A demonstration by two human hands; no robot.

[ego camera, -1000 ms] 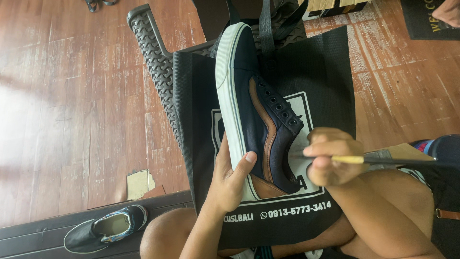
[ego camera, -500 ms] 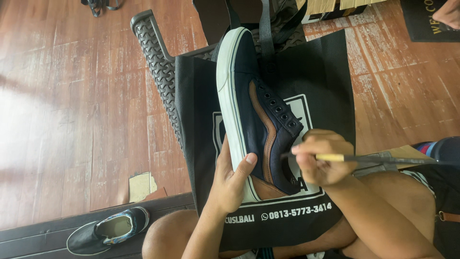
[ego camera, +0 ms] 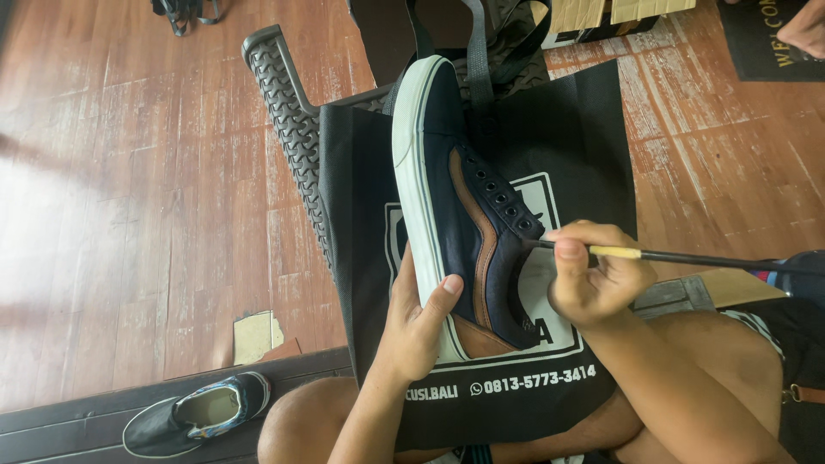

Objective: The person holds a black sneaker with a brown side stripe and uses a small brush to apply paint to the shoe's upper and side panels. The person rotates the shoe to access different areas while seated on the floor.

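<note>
I seem to be looking at a small shoe-repair workshop: worn red-brown plank floor (ego camera: 129, 215), navy sneaker (ego camera: 455, 206) under a thin brush (ego camera: 679, 256), spare slip-on shoe (ego camera: 196, 412), cardboard boxes (ego camera: 601, 13).

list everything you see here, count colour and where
navy canvas sneaker with brown stripe and white sole: 1, held on its side over the lap
thin paintbrush: 1, dark with yellow band, tip at sneaker's lace eyelets
black fabric tote bag: 1, spread over lap
black textured plastic chair: 1, behind bag
second dark slip-on shoe: 1, bottom left on dark ledge
cardboard scrap: 1, tan, on floor
reddish wooden plank floor: worn, all around
dark doormat: 1, top right
left hand: grip on sneaker's heel
right hand: grip on paintbrush
</note>
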